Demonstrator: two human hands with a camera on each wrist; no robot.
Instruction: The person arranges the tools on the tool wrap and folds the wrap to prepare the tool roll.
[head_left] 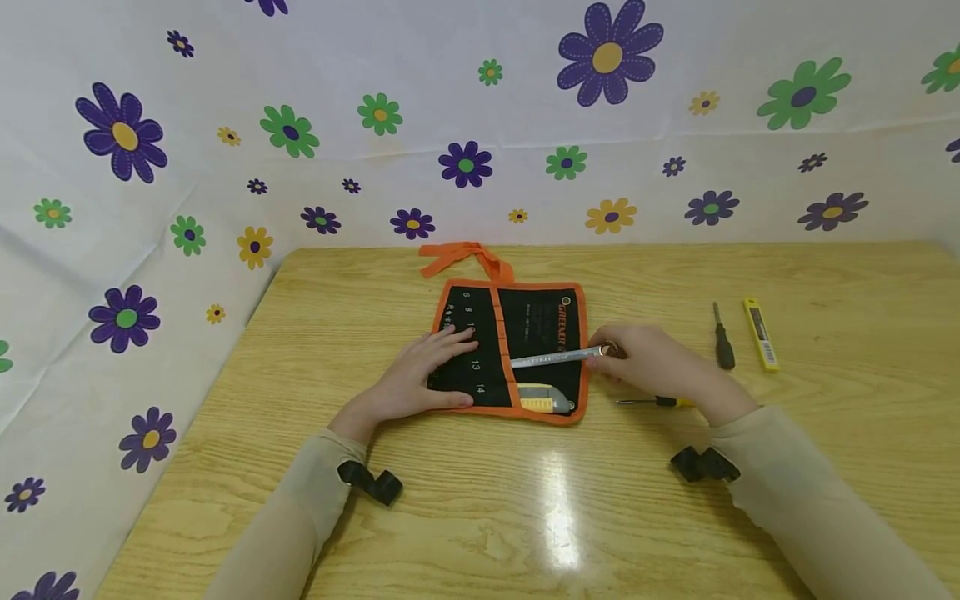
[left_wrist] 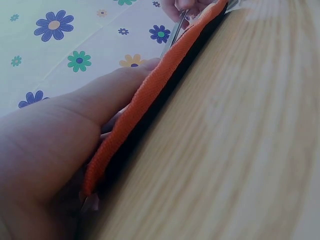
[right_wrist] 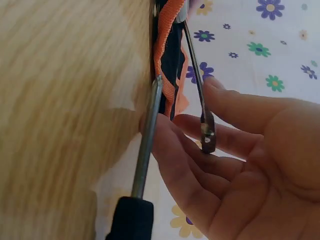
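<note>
The head view shows the left hand [head_left: 412, 375], fingers outspread, resting on a black pouch [head_left: 536, 312], while the right hand [head_left: 648, 358] pinches a silver tool [head_left: 555, 359] lying across it. Nearby are a yellow-grey knife [head_left: 546, 398] in the pouch and, rightward on the table [head_left: 450, 517], a dark screwdriver [head_left: 723, 346] and a yellow packet [head_left: 761, 333].

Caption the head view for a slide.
Left hand on an orange-trimmed black pouch; right hand holds a silver tool reaching its pocket edge.
</note>
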